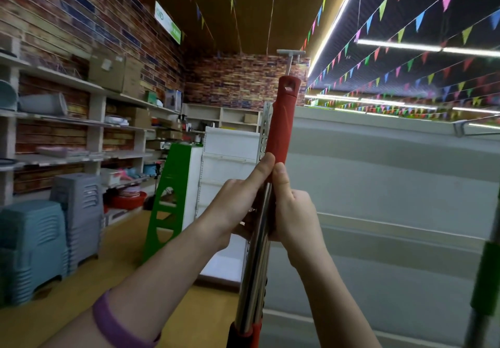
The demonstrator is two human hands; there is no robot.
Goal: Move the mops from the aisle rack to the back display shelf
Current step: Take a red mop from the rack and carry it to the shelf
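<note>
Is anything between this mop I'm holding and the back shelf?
Yes. A white rack with a green side stands straight ahead of the mop, before the back shelf. The floor left of it looks open.

Left hand (pixel 238 206), right hand (pixel 295 212): curled, side-by-side
</note>
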